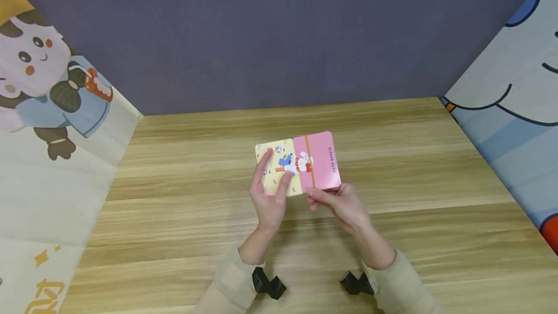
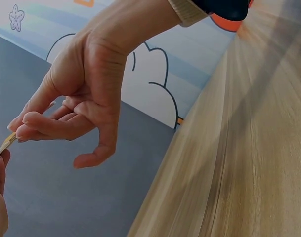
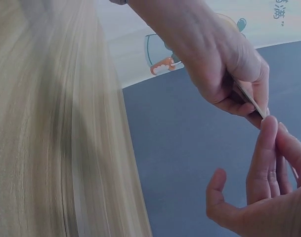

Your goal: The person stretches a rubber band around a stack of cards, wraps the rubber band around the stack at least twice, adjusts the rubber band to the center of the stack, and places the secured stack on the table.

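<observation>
The left hand [image 1: 269,202] is clamping the left end of the booklet [image 1: 297,161]: its thumb is pressing on the face of the yellow half [image 1: 273,156], and one finger is lying along the left margin. The booklet is being held above the worktop [image 1: 183,217], between the left and right edges, on the far-edge side of both hands; its height cannot be told. Its long axis is running left to right, roughly parallel to the far edge, with the right end tilting slightly toward the far right corner. The seam is crossing this axis just right of the left thumb tip. Right of the seam, the band [image 1: 310,161] is crossing the pink half [image 1: 323,164], running nearly parallel to the seam. The right hand [image 1: 342,203] is pinching the near margin of the pink half, thumb and fingers together on it. Governing relation, by judgement: the band is extending away from the right thumb tip toward the far edge, its near end lying closer to the right hand than to the left.
</observation>
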Motion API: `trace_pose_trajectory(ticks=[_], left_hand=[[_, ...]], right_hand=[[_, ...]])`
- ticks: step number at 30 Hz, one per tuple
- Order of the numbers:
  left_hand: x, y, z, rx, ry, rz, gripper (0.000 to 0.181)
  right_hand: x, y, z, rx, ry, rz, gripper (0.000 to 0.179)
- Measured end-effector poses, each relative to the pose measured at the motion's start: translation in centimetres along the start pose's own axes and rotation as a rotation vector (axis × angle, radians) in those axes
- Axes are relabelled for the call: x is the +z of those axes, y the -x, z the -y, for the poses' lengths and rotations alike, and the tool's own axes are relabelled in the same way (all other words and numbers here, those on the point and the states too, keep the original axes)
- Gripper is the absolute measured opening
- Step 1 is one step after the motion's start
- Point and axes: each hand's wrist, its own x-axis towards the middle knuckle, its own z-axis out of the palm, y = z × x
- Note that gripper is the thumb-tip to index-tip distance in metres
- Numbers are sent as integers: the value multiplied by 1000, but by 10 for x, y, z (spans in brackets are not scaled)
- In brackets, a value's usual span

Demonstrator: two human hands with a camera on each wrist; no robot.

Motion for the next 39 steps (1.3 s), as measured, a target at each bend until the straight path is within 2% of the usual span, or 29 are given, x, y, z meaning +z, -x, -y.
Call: trace_pose_trajectory(ticks=[3, 4, 7, 10, 11, 13, 16, 18, 21, 23, 26, 33, 39], left_hand=[[0, 0, -1, -6, 12, 0, 51], [0, 0, -1, -11, 25, 1, 51], [-1, 0, -2, -13, 32, 3, 51], [-1, 0, -3, -5, 21, 4, 51], [-1, 0, -3, 2, 10, 3, 51], [-1, 0, -2, 10, 1, 5, 51], [-1, 0, -2, 16, -7, 11, 51], [-1, 2, -2, 7, 2, 20, 51], [0, 4, -2, -11, 20, 34, 51], [1, 5, -2, -19, 32, 40, 51], [3, 6, -2, -17, 37, 49, 50], [4, 10, -4, -50, 68, 76, 51], [3, 12, -3, -48, 64, 90, 52]], right_hand=[[-11, -7, -20, 12, -5, -23, 35], [-3, -3, -7, -4, -15, -6, 33], [-4, -4, -6, -27, 7, 14, 29], [-10, -4, 1, -60, 41, 34, 25], [-25, -10, -12, -66, 36, 36, 26], [-17, -6, 14, -74, 72, 15, 32], [5, 2, 64, -85, 125, -33, 39], [26, 9, 102, -64, 185, -91, 34], [36, 7, 127, -63, 223, -121, 16], [37, 3, 137, -55, 257, -141, 13], [36, -4, 143, -61, 322, -145, 20], [34, -17, 152, -74, 450, -120, 22], [35, -22, 159, -52, 534, -97, 23]])
